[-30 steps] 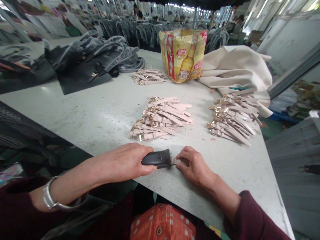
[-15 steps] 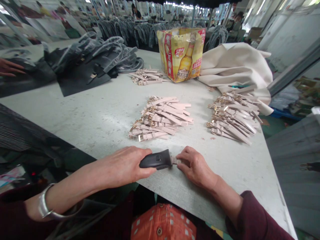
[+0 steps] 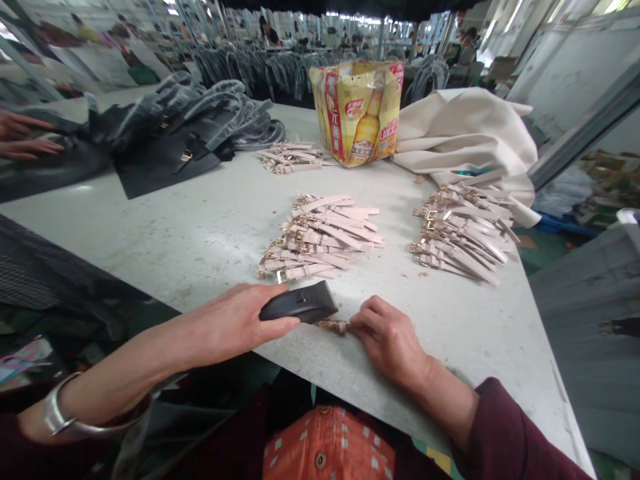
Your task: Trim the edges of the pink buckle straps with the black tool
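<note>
My left hand is wrapped round a black hair clipper, its broad end pointing right. Between the thumb and fingers of my right hand is a small pale pink buckle strap, pinched just above the table. The clipper's head lies a little above and left of the strap, with a small gap. My right fingers hide part of the strap. Beyond both hands lies a pile of pink buckle straps with gold buckles, and a second strap pile is to the right.
A yellow beer carton stands at the back beside a smaller strap heap. Cream sheet material is bunched at back right. Black bags with wrapped handles lie on the left, where another person's hands rest. The table's front edge runs close to me.
My left hand has drawn the clipper left and slightly up, off the strap it was touching. My right hand keeps the strap, now showing more of its length and its buckle.
</note>
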{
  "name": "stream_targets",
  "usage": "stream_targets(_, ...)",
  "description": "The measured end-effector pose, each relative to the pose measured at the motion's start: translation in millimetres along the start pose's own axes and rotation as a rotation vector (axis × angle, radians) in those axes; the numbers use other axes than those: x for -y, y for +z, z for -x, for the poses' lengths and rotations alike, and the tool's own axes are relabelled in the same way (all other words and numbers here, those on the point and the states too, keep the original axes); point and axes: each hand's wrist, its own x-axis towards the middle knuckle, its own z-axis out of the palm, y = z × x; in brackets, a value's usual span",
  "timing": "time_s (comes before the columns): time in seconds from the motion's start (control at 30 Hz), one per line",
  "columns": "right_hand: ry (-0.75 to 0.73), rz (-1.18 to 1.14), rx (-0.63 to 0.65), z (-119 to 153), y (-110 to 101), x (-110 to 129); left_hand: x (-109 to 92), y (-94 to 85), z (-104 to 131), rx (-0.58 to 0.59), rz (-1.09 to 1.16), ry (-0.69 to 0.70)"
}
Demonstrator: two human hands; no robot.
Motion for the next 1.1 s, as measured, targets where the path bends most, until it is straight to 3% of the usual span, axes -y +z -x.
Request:
stream_targets(0.1,-0.171,0.07,-0.005,11.3,-1.7,1.4,-4.0,1.5,6.0,0.044,-0.015,0.001)
stream_targets(0.2,-0.192,0.028,0.026,16.4,-6.9,1.4,-6.2,6.8,10.3,0.121,-0.007,0.002)
stream_targets(0.4,-0.024,-0.201,0.081,12.9,-11.9,0.6,-9.6,11.4,17.1,0.229,0.001,-0.008)
stream_targets(0.53,0.115,-0.265,0.112,9.9,-12.2,0.8,-22.6,8.4,12.9,0.258,-0.069,-0.035)
stream_targets(0.73,0.172,-0.298,0.14,7.6,-14.7,1.2,-39.6,7.4,7.6,0.253,-0.099,-0.022)
stream_targets(1.0,0.233,-0.369,0.158,6.2,-16.0,-0.1,-18.2,8.0,3.6,0.268,-0.045,-0.007)
stream_targets(1.1,0.246,-0.379,0.158,5.7,-15.2,-0.5,-18.8,9.8,-2.5,0.255,-0.08,0.008)
